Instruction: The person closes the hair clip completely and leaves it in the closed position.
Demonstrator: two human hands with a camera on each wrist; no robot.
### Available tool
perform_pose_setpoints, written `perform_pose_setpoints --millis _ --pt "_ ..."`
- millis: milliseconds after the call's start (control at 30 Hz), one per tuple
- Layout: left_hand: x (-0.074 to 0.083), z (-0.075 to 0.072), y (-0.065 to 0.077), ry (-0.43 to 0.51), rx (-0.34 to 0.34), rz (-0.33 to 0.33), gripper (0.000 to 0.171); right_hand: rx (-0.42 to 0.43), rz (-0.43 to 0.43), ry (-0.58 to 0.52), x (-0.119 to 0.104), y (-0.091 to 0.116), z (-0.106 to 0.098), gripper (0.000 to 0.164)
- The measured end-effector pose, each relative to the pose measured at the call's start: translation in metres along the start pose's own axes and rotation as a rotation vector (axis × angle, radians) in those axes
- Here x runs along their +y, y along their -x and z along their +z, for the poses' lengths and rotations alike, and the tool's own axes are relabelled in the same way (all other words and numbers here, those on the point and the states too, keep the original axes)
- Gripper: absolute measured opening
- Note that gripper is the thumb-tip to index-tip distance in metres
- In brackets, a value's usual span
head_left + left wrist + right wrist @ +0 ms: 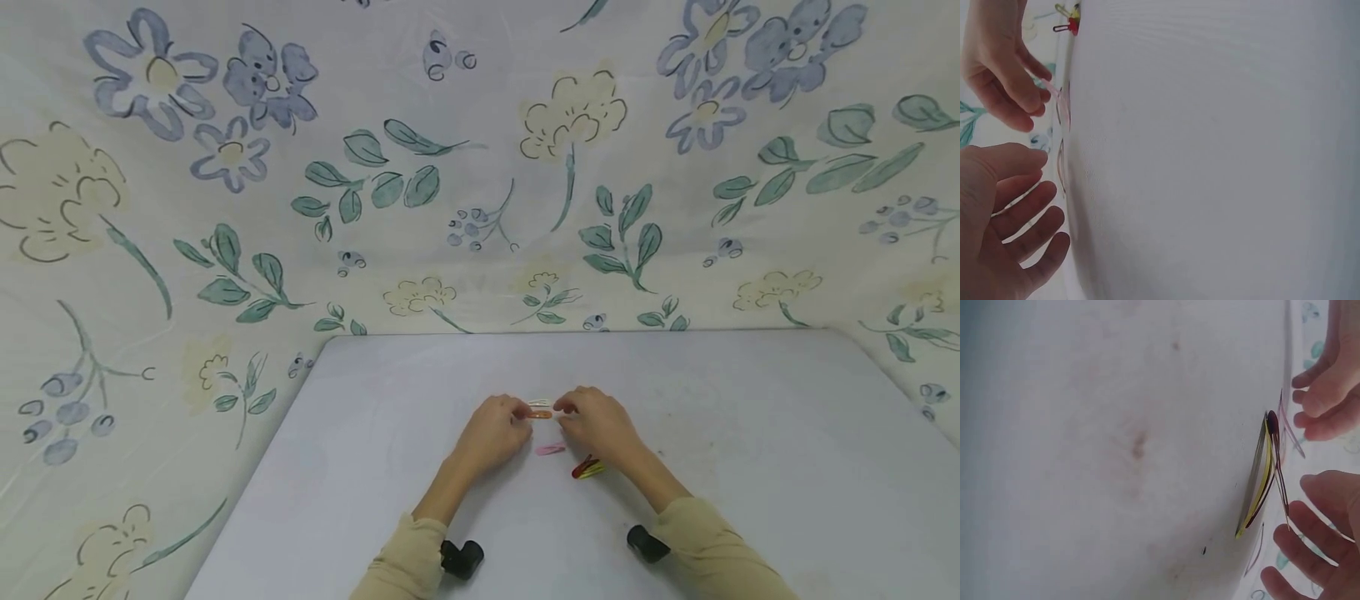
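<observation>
Several snap hair clips lie on the white table between and below the two hands. In the head view my left hand (495,431) has its fingertips right at the left end of an orange hair clip (541,414). My right hand (597,423) hovers by that clip's right end, fingers loosely bent and apart. Just beyond is a pale hair clip (538,403). Nearer me lies a pink hair clip (550,449). A red hair clip (582,468) rests against a yellow hair clip (592,471) below the right hand. Both wrist views show relaxed, spread fingers holding nothing.
The white table (360,467) ends at a floral cloth backdrop (480,192) behind and at both sides. Black devices (462,560) stick out beside each forearm. Small dark specks mark the tabletop on the right.
</observation>
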State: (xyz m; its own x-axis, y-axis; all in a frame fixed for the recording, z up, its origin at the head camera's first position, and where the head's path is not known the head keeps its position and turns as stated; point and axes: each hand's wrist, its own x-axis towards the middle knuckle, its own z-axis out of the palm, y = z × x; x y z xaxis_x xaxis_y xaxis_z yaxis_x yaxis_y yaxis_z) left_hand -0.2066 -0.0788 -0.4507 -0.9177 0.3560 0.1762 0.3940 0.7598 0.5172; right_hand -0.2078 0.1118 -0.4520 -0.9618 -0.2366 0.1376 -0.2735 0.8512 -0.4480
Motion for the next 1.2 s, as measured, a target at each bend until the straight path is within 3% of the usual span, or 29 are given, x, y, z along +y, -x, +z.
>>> perform_pose_setpoints --millis 167,567,833,1200 --pt "0.003 -0.002 0.004 -0.014 -0.059 0.0 0.023 -0.019 -0.001 -0.003 0.001 0.006 -0.002 0.018" --pt "0.011 0.0 0.01 -0.064 -0.113 0.043 0.02 -0.053 -0.05 0.024 0.001 0.02 -0.006 0.018" --pt "0.015 0.003 0.011 -0.124 -0.135 0.081 0.019 -0.113 -0.076 0.056 -0.004 0.026 -0.006 0.02" --pt "0.017 0.008 0.011 -0.175 -0.116 0.108 0.013 -0.112 -0.147 0.119 -0.007 0.024 -0.001 0.013"
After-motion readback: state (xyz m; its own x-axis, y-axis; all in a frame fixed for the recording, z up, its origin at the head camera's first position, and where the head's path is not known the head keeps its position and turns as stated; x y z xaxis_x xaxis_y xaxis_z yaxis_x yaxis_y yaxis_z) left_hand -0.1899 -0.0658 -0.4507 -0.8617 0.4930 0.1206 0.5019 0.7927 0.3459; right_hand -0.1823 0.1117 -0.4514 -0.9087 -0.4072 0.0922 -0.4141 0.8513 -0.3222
